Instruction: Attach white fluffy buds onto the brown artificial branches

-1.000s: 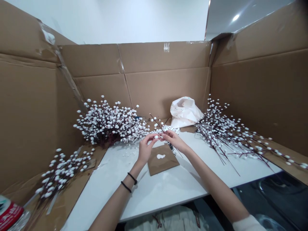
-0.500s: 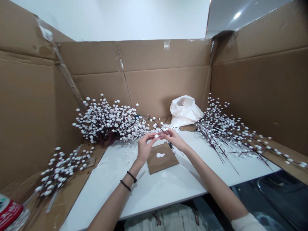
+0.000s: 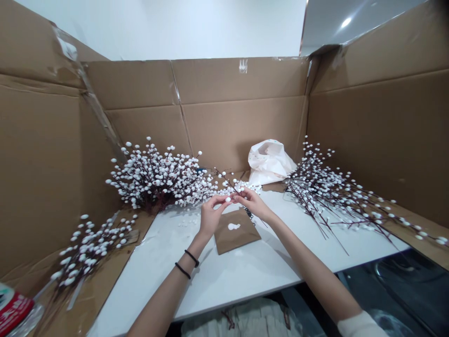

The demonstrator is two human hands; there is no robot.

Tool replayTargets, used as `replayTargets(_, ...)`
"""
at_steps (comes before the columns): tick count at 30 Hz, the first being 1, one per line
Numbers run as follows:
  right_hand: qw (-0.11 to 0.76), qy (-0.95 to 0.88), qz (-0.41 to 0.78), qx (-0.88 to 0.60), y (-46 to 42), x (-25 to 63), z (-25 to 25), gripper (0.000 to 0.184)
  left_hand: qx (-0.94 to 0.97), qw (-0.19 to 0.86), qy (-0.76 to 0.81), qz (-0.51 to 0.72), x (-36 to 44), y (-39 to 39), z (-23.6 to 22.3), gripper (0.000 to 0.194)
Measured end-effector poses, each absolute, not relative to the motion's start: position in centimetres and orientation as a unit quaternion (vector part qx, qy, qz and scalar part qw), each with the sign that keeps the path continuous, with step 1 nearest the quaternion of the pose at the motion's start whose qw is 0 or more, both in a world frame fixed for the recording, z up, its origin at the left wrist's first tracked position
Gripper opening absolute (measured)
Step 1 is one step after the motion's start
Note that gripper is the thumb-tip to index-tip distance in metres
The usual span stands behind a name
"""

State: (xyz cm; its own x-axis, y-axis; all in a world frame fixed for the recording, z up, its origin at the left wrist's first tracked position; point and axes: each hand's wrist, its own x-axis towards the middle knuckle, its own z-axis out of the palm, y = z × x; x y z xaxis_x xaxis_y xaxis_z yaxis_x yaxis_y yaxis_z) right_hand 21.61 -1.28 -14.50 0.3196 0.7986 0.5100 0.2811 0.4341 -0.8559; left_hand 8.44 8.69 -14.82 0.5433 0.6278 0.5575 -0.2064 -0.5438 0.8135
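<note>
My left hand (image 3: 211, 216) and my right hand (image 3: 253, 203) meet in the air above a white table, pinching a thin dark branch of artificial pussy willow (image 3: 233, 186) with white buds. A white bud (image 3: 228, 199) sits at the fingertips of my left hand. Below my hands lies a square of brown cardboard (image 3: 235, 238) holding a small heap of white buds (image 3: 234, 226). Several loose buds (image 3: 185, 223) lie on the table to the left.
Bunches of pussy willow branches (image 3: 157, 179) (image 3: 336, 196) (image 3: 89, 250) lie left, right and lower left. A white plastic bag (image 3: 270, 163) stands behind. Cardboard walls (image 3: 238, 131) surround the white table (image 3: 224, 276). A red packet (image 3: 12, 309) sits lower left.
My hands stay together on the branch, with only slight shifts. The whole view has tilted a little, and the branch sits slightly lower against the background.
</note>
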Motion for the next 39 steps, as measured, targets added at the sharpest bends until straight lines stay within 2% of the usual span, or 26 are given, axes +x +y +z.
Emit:
replayTargets(24, 0.624, -0.577, 0.152, -0.505, -1.02, 21.52, -14.84, 0.03, 0.747, 0.477, 0.133, 0.443, 8.41, 9.08, -15.01, 0.024)
replayTargets(39, 0.606, -0.586, 0.127, -0.523, -0.79, 21.47, -15.32, 0.025, 0.746, 0.484, 0.134, 0.437, 8.4, 9.08, -15.26, 0.022)
